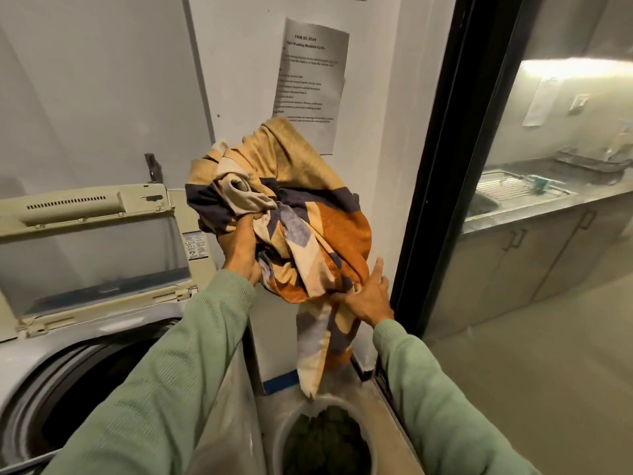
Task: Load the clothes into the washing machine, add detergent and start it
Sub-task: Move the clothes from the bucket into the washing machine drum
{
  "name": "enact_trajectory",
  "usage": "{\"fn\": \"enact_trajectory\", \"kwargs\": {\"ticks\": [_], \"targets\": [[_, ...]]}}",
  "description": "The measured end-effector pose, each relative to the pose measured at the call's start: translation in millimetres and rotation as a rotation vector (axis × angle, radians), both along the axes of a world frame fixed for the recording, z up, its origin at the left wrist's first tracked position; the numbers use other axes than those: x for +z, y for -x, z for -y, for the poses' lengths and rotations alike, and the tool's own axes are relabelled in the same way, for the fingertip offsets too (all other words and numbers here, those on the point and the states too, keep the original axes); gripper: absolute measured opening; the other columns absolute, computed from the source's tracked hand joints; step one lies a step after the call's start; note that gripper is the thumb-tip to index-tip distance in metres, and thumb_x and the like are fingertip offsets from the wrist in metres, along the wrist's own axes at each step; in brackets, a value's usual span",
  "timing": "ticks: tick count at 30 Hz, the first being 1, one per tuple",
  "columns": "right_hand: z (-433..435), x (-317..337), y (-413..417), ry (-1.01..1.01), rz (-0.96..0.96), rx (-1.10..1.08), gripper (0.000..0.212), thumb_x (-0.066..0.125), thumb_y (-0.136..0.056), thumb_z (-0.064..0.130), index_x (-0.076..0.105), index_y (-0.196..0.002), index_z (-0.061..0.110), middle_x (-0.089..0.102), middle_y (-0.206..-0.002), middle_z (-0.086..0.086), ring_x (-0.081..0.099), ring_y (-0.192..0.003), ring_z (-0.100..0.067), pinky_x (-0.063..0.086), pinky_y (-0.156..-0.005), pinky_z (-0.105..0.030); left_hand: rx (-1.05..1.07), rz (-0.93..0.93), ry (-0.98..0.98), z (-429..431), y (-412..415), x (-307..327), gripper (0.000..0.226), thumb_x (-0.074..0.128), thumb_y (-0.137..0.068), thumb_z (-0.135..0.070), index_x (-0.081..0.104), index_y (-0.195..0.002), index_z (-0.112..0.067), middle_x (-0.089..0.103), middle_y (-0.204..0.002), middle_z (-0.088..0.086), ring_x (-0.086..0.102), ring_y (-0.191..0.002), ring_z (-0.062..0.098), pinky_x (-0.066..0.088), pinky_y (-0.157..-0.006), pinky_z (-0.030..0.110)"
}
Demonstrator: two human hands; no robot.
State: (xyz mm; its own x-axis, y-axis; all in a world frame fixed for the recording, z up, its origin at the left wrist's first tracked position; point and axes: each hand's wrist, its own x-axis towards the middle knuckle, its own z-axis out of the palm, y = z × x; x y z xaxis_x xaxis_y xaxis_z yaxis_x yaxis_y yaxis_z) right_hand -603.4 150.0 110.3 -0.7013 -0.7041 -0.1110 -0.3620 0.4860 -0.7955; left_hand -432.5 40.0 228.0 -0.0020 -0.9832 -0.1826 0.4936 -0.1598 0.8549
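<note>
**First bundle up, nothing in the drum yet**

We are early in the loading. Our left hand [239, 252] has its fingers curled deep into the patterned cloth [308, 207], a bunched orange, cream and navy bundle held up in the air between the washing machine [20, 365] and the basket [284, 426]. Our right hand [368, 301] holds the lower part of the same cloth where a long tail hangs down towards the basket; its index finger points out straight, and the other fingers are mostly tucked behind the fabric.

The lid [92, 262] already stands open, so the drum [89, 382] is ready to take the load. What we can see of it looks dark and bare (though our left sleeve covers part of the opening). Dark green clothes [329, 440] sit in the basket, so we judge that more trips are left, then the detergent and the start.

No detergent is in view, and the controls are out of sight. The printed sheet [311, 80] on the wall is too blurred to read properly.
</note>
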Motion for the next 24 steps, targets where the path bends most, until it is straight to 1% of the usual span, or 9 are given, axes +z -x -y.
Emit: {"fn": "enact_trajectory", "kwargs": {"ticks": [3, 6, 8, 12, 14, 17, 19, 22, 24], "targets": [[-3.3, -9.6, 0.6, 0.158, 0.344, 0.010, 0.088, 0.067, -0.073, 0.046, 0.020, -0.147, 0.039, 0.047, -0.138, -0.005, 0.049, -0.118, -0.030, 0.042, -0.102, -0.050, -0.017, -0.019, -0.002, -1.3, -9.8, 3.5, 0.007, 0.067, -0.080, -0.012, 0.067, -0.087, -0.010, 0.074, -0.077, 0.003, 0.071, -0.067, 0.016, 0.054, -0.052, 0.022], [2.4, -1.9, -5.1, 0.308, 0.611, -0.018, 0.048, 0.048, -0.096, 0.036, 0.041, -0.141, 0.023, 0.057, -0.110, -0.003, 0.052, -0.098, -0.025, 0.046, -0.092, -0.051, -0.021, 0.008, 0.006, -0.3, -25.2, 6.6, 0.019, 0.069, -0.078, -0.018, 0.071, -0.095, -0.011, 0.074, -0.090, 0.007, 0.071, -0.085, 0.024, 0.059, -0.069, 0.030], [9.7, 8.0, -11.4, 0.385, 0.805, -0.063, 0.047, 0.049, -0.096, 0.039, 0.048, -0.135, 0.013, 0.061, -0.108, -0.013, 0.057, -0.095, -0.030, 0.050, -0.092, -0.053, 0.009, 0.035, 0.015, -0.6, -37.3, 5.7, 0.017, 0.070, -0.079, -0.019, 0.070, -0.095, -0.013, 0.074, -0.094, 0.006, 0.071, -0.085, 0.022, 0.059, -0.075, 0.032], [18.6, 49.4, -37.8, 0.522, 1.155, 0.021, 0.049, 0.049, -0.090, 0.058, 0.049, -0.121, 0.019, 0.059, -0.118, -0.014, 0.057, -0.110, -0.038, 0.050, -0.088, -0.061, 0.061, 0.052, 0.037, 0.2, -65.5, -0.7, 0.038, 0.073, -0.073, -0.027, 0.070, -0.108, -0.013, 0.074, -0.102, 0.006, 0.071, -0.091, 0.022, 0.059, -0.079, 0.035], [26.9, 63.6, -48.9, 0.570, 1.160, 0.044, 0.043, 0.039, -0.096, 0.056, 0.056, -0.111, 0.019, 0.063, -0.112, -0.010, 0.061, -0.096, -0.031, 0.052, -0.077, -0.046, 0.081, 0.074, 0.053, -1.5, -85.0, -5.0, 0.050, 0.076, -0.063, -0.030, 0.071, -0.110, -0.012, 0.075, -0.103, 0.007, 0.071, -0.094, 0.024, 0.059, -0.081, 0.037], [42.6, 80.8, -71.7, 0.544, 1.178, 0.037, 0.051, 0.042, -0.095, 0.055, 0.054, -0.131, 0.021, 0.058, -0.134, -0.008, 0.058, -0.117, -0.034, 0.045, -0.102, -0.044, 0.135, 0.105, 0.092, -10.6, -115.8, -11.2, 0.039, 0.073, -0.071, -0.021, 0.071, -0.108, -0.007, 0.074, -0.103, 0.010, 0.071, -0.093, 0.025, 0.059, -0.082, 0.038], [49.7, 92.9, -96.4, 0.496, 1.166, 0.114, 0.061, 0.057, -0.077, 0.064, 0.056, -0.124, 0.024, 0.059, -0.134, -0.009, 0.062, -0.106, -0.029, 0.047, -0.097, -0.037, 0.114, 0.129, 0.086, -10.1, -141.7, -19.9, 0.050, 0.075, -0.066, -0.028, 0.071, -0.111, -0.008, 0.073, -0.107, 0.011, 0.071, -0.097, 0.027, 0.057, -0.086, 0.042], [72.8, 93.7, -132.4, 0.493, 1.047, 0.212, 0.100, 0.062, -0.047, 0.069, 0.058, -0.131, 0.014, 0.062, -0.129, -0.017, 0.059, -0.116, -0.036, 0.052, -0.095, -0.048, 0.106, 0.189, 0.057, 8.4, -188.6, -39.5, 0.056, 0.074, -0.061, -0.038, 0.071, -0.112, -0.015, 0.071, -0.114, 0.009, 0.070, -0.099, 0.027, 0.055, -0.089, 0.045], [90.8, 91.9, -159.8, 0.464, 0.970, 0.227, 0.107, 0.063, -0.038, 0.069, 0.061, -0.128, 0.011, 0.064, -0.124, -0.020, 0.058, -0.117, -0.041, 0.048, -0.096, -0.059, 0.121, 0.223, 0.016, 27.6, -224.2, -55.0, 0.041, 0.069, -0.069, -0.039, 0.071, -0.105, -0.019, 0.070, -0.117, 0.010, 0.069, -0.095, 0.024, 0.055, -0.085, 0.042]]}}
